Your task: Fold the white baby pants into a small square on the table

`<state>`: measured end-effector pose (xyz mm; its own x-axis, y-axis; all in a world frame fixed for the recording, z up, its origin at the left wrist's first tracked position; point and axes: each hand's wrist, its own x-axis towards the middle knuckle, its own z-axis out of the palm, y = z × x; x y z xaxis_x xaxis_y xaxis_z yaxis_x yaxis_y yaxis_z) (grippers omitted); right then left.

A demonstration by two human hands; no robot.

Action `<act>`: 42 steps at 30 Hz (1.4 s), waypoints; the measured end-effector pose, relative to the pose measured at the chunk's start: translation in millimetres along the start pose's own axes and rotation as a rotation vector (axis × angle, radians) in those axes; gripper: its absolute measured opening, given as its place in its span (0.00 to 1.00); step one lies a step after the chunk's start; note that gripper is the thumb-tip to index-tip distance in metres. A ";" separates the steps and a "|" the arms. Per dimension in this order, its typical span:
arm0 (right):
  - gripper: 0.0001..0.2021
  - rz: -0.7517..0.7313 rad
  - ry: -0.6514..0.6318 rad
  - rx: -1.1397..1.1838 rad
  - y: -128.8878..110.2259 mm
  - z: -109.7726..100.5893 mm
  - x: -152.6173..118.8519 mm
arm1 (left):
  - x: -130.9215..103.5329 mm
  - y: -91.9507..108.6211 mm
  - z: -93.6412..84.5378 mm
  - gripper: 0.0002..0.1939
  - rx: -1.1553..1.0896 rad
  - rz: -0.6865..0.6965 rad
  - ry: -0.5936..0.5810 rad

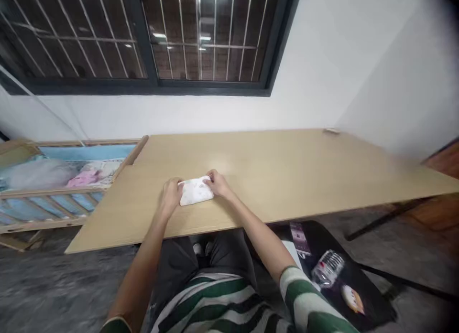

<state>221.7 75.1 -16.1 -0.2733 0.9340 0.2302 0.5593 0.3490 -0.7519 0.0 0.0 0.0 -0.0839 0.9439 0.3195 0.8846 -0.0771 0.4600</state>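
A small white cloth-like packet (196,190) with faint printed marks is held at the light wooden table, near its front edge. My left hand (172,194) grips its left edge, thumb on top and fingers curled round the side. At its upper right corner, my right hand (217,183) pinches it between thumb and fingers. The packet looks flat and roughly rectangular; whether it rests fully on the tabletop is hard to tell.
The wooden table (287,170) stretches far to the right. A wooden crib (68,192) with blue lining stands at the left. Below the table, a black chair (373,295) holds a clear plastic bottle (328,268) and small packets. A barred window is above.
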 end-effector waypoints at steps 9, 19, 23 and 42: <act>0.12 0.020 -0.029 -0.325 -23.1 -3.3 -11.5 | -13.0 6.6 23.8 0.15 0.003 -0.007 0.091; 0.26 -0.362 -0.052 -0.559 -56.2 -5.2 -36.6 | -27.3 36.5 35.1 0.27 -0.148 0.122 0.138; 0.31 -0.427 -0.262 -0.539 -38.7 12.3 -45.4 | -34.0 41.3 48.1 0.38 -0.103 0.078 -0.120; 0.35 -0.331 -0.175 -0.387 -9.7 -40.8 -63.0 | -48.8 10.5 17.3 0.40 0.226 0.309 -0.098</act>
<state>265.4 16.0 1.9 -0.5916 0.7543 0.2846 0.6600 0.6559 -0.3662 21.3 -41.3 -25.1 0.2363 0.9143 0.3288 0.9409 -0.2998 0.1575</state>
